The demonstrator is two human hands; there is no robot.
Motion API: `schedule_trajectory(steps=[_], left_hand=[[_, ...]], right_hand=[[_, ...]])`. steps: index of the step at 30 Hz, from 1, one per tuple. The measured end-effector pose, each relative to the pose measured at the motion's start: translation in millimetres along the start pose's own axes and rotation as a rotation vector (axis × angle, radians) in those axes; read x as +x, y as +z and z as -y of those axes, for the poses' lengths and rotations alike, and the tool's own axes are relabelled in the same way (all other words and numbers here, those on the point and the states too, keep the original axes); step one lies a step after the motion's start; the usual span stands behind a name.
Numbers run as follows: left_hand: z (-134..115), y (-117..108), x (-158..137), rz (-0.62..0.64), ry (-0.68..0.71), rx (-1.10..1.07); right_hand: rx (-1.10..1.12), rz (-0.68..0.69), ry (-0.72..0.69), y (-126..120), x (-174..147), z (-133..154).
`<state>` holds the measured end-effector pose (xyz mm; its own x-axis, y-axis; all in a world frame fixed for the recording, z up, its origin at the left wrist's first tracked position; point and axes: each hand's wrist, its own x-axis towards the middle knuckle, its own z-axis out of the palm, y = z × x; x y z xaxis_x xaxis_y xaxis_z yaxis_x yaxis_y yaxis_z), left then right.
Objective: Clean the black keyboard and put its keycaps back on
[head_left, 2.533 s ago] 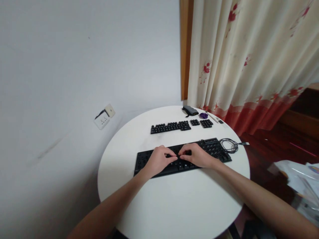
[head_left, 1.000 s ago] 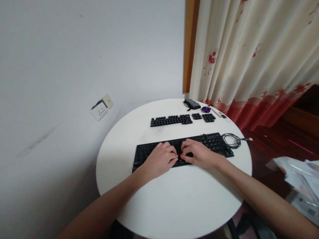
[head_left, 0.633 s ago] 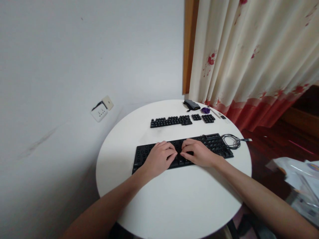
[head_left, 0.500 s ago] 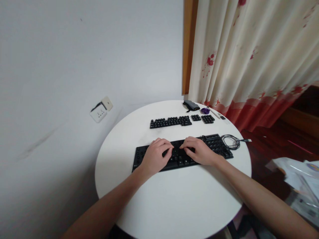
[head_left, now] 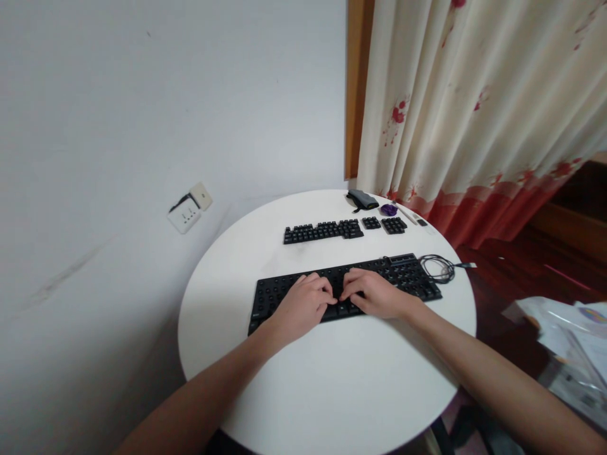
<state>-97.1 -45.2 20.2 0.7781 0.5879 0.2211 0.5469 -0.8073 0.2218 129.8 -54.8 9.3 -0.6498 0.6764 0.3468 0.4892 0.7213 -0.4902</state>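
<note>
A black keyboard point(head_left: 277, 292) lies across the round white table point(head_left: 313, 392), many of its keycaps off and the round switch posts bare. My left hand point(head_left: 308, 300) rests over its middle, fingers bent and drawn together at the front rows. Close beside it, my right hand point(head_left: 370, 292) has its fingers curled down to the same spot, the two sets of fingertips almost meeting. Whatever lies between the fingertips is hidden. Behind the keyboard, loose black keycaps point(head_left: 322, 232) stand in rows, with a small keycap group point(head_left: 371, 223) and another keycap block point(head_left: 393, 225) to their right.
The coiled cable point(head_left: 439, 268) sits at the keyboard's right end. Farther back are a dark grey pouch point(head_left: 363, 200), a purple crumpled item point(head_left: 389, 210) and a thin pale stick point(head_left: 406, 213). A wall point(head_left: 95, 126) borders the left; a curtain point(head_left: 427, 95) hangs behind.
Both hands have moved nearer to me, from the keyboard's middle rows to its front rows. Their fingertips have come closer together. The view has shifted slightly.
</note>
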Motion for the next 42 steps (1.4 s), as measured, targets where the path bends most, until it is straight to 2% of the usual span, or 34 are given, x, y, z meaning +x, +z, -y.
schedule_trajectory(steps=[5,11,21,30,42], left_hand=[[0.3,1.0,0.5,-0.043,-0.012,-0.007],[-1.7,1.0,0.8,-0.016,-0.021,-0.007],[-4.0,0.7,1.6,-0.042,-0.029,-0.005],[-2.9,2.6,1.4,-0.009,-0.041,-0.029],[-2.6,4.4,2.2,-0.053,-0.031,-0.008]], right_hand=[[-0.025,-0.038,0.008,-0.5,0.1,1.0],[-0.042,0.001,0.016,0.7,1.2,-1.1],[-0.035,-0.016,0.014,-1.1,1.1,2.3],[-0.021,0.000,0.024,-0.3,0.6,0.2],[-0.018,-0.012,0.011,-1.2,1.7,2.1]])
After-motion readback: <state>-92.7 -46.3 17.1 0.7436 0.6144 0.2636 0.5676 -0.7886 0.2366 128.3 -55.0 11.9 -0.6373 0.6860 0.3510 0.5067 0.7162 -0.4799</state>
